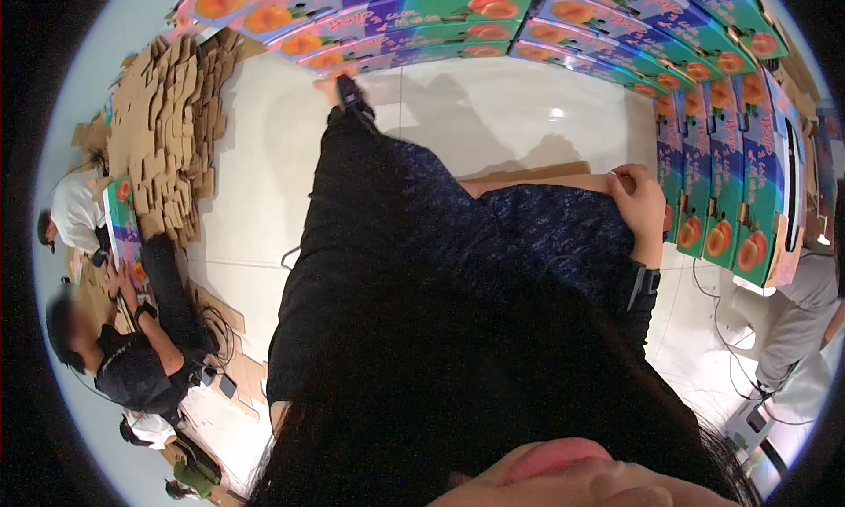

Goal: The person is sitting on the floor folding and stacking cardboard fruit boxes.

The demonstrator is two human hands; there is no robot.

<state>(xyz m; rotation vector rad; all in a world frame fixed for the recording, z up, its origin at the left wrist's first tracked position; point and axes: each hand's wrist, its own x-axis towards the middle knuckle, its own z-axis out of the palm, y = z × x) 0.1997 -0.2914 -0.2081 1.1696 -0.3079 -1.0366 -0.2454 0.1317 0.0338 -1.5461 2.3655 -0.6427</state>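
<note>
My left arm, in a black sleeve, stretches out to the far left over the floor. At its end my left hand [329, 87] is at the foot of a stack of printed fruit cartons [387, 45]; a dark band sits at the wrist, and the fingers are too small and hidden to read. My right hand [641, 199], with a dark device on its wrist, is at the right, beyond my dark blue patterned garment [528, 234]. Its fingers are bent around the right end of a brown cardboard piece [537, 178], which is mostly hidden behind the garment.
More fruit cartons [651, 23] are stacked at the far right, others [717, 172] stand beside my right hand. A tall pile of flattened cardboard [163, 128] lies at the left. Several people, one in black [141, 366], sit or crouch there. Cables [722, 340] run on the right floor.
</note>
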